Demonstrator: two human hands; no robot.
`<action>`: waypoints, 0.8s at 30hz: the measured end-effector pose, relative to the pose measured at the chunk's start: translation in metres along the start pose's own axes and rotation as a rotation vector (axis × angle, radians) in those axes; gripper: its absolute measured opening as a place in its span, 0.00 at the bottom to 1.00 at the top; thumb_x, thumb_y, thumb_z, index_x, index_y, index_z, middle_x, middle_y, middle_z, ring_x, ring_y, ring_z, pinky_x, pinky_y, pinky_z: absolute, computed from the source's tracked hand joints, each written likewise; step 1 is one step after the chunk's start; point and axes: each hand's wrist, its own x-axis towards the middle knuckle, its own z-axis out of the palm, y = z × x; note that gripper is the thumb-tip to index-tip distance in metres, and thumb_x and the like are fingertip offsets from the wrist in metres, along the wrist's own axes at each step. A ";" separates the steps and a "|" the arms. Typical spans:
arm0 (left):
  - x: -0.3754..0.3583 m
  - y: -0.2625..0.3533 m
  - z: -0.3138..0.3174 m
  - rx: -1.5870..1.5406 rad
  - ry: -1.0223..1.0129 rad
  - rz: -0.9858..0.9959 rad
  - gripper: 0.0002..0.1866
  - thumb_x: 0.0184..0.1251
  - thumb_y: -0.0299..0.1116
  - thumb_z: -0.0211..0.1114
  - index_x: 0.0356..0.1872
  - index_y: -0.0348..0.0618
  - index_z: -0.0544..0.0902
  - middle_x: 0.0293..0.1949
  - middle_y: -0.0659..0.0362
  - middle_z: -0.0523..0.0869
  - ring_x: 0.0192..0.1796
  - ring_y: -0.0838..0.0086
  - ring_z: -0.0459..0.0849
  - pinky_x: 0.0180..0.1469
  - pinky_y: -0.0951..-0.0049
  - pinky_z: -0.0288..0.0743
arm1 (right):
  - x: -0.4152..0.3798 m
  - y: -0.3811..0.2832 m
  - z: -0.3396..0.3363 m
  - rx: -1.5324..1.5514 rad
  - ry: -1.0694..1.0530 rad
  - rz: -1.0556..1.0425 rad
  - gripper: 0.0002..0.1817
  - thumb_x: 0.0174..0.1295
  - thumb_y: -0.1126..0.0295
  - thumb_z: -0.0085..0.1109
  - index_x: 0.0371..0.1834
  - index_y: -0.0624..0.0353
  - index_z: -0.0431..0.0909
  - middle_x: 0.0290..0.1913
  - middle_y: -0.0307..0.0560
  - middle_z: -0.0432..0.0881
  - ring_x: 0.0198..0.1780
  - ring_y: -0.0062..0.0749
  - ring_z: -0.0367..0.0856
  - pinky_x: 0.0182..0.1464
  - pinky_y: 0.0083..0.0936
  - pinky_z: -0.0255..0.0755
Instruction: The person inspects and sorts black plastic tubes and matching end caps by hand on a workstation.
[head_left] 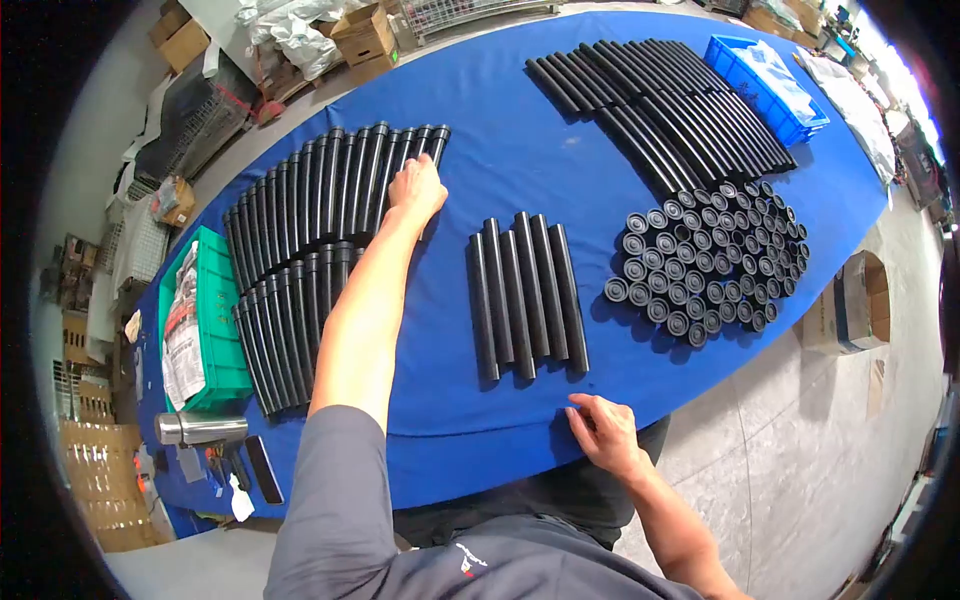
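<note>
My left hand [417,190] reaches to the right end of the upper row of capped black tubes [330,185], its fingers closed round the end tube just below its cap. My right hand [605,432] is near the table's front edge, loosely bent, with thumb and index finger apart and nothing between them. Between my hands, several plain black tubes [520,295] lie side by side. A second row of capped tubes [290,320] lies below the first, partly behind my left forearm. Round black caps [690,265] stand in a cluster at the right.
More black tubes [660,100] lie at the back right beside a blue crate [790,125] holding plastic bags. At the left are a green crate [225,325], a steel flask [200,429] and a phone [264,469]. A cardboard box [850,305] stands on the floor.
</note>
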 end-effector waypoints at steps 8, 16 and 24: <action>0.015 -0.015 0.016 -0.021 -0.010 -0.007 0.19 0.65 0.34 0.64 0.52 0.32 0.79 0.53 0.37 0.86 0.57 0.43 0.86 0.60 0.47 0.81 | 0.000 -0.001 -0.001 -0.027 0.001 -0.027 0.10 0.64 0.74 0.67 0.47 0.62 0.81 0.27 0.49 0.80 0.28 0.43 0.83 0.31 0.37 0.75; -0.026 0.004 -0.014 -0.118 0.127 0.050 0.20 0.70 0.43 0.66 0.53 0.38 0.80 0.52 0.47 0.85 0.57 0.48 0.86 0.57 0.49 0.81 | -0.004 0.004 -0.001 -0.043 0.005 -0.037 0.10 0.65 0.73 0.66 0.47 0.62 0.80 0.29 0.50 0.80 0.29 0.44 0.83 0.32 0.37 0.76; -0.202 0.026 -0.010 -0.527 0.306 0.491 0.20 0.72 0.35 0.65 0.61 0.36 0.81 0.62 0.42 0.82 0.64 0.48 0.80 0.67 0.55 0.75 | -0.004 0.001 0.000 0.001 0.049 -0.042 0.09 0.64 0.74 0.67 0.46 0.62 0.81 0.31 0.51 0.83 0.31 0.44 0.86 0.33 0.36 0.77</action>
